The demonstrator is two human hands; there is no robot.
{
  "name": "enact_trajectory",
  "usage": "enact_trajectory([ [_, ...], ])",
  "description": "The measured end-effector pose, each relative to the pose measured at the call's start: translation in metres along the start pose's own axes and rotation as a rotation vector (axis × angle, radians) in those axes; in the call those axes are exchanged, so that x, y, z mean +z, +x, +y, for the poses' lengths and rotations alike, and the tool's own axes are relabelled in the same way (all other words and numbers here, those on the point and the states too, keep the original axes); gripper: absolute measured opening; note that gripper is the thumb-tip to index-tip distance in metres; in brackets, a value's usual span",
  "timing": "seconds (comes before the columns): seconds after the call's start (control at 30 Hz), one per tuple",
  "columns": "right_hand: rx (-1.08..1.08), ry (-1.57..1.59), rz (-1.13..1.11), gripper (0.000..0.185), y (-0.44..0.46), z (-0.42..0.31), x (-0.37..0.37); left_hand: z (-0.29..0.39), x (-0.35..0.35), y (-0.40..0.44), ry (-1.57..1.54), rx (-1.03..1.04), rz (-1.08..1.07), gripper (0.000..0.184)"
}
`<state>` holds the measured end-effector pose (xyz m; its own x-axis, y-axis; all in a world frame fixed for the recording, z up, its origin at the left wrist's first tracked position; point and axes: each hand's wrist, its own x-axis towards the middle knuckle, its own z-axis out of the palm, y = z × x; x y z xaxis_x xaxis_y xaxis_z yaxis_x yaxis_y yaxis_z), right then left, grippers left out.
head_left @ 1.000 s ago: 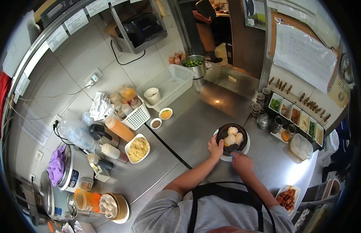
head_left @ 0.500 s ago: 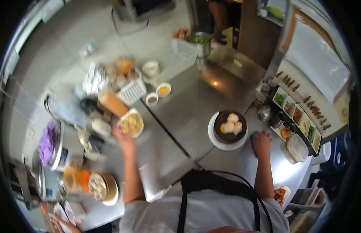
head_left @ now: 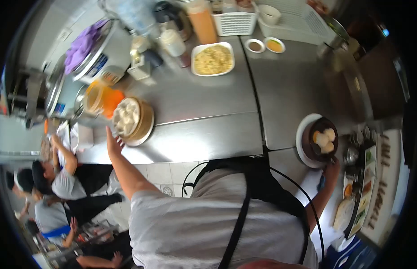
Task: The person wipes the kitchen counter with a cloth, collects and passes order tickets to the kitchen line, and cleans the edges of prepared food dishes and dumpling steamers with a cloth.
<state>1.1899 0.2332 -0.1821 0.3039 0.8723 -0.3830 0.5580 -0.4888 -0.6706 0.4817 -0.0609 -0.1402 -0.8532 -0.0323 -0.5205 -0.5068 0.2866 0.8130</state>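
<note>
My left hand reaches with fingers stretched out beside a round bamboo steamer. Pale dumplings fill the top of the steamer, which stands on a white plate. My right hand is curled at the near edge of a dark round dish holding several pale dumplings. This dish sits on another white plate. Something small and blue shows by my right palm; what it is and how the fingers hold it are unclear.
Along the steel counter stand a white dish of shredded yellow food, two sauce cups, a bottle of orange sauce and an orange-filled tub. Condiment trays line the right. Co-workers work at lower left.
My view has swung to the left and down. My left hand has gone from the dish of shredded food to beside the steamer. My right hand has come closer to the dark dish.
</note>
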Motion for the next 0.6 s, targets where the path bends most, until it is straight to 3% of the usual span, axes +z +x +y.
enact_trajectory([
  [0.03,0.064,0.038,-0.005,0.044,-0.008,-0.008,0.002,-0.03,-0.023,0.053,0.079,0.229,-0.255,0.075],
  [0.1,0.05,0.225,-0.044,0.045,-0.014,-0.001,0.009,-0.043,-0.01,0.07,0.022,0.248,-0.528,0.059],
  [0.13,-0.106,0.116,-0.064,0.048,0.014,0.043,0.015,-0.031,0.002,0.04,-0.011,0.096,-0.437,0.055],
  [0.17,-0.034,0.004,-0.046,0.05,-0.011,0.005,0.015,-0.028,0.005,0.038,0.028,0.049,-0.376,0.052],
  [0.2,0.051,0.08,-0.013,0.051,-0.01,0.006,0.018,-0.025,0.008,0.034,0.096,0.066,-0.44,0.053],
  [0.27,0.019,0.116,0.073,0.048,0.01,0.042,0.03,-0.024,0.025,0.027,0.141,0.083,-0.498,0.055],
  [0.33,0.151,0.305,0.032,0.046,-0.024,-0.008,0.022,-0.027,0.047,0.013,0.192,0.096,-0.555,0.055],
  [0.37,0.162,0.319,0.016,0.044,-0.024,-0.008,0.021,-0.03,0.056,0.01,0.226,0.113,-0.654,0.064],
  [0.5,0.122,0.316,0.042,0.043,-0.027,-0.012,0.023,-0.045,0.119,-0.052,0.199,0.155,-0.962,0.046],
  [0.57,0.128,0.356,0.061,0.043,-0.022,-0.003,0.026,-0.052,0.158,-0.104,0.364,0.448,-1.021,0.046],
  [0.6,0.129,0.372,0.059,0.043,-0.019,0.001,0.029,-0.056,0.178,-0.123,0.385,0.315,-0.905,0.049],
])
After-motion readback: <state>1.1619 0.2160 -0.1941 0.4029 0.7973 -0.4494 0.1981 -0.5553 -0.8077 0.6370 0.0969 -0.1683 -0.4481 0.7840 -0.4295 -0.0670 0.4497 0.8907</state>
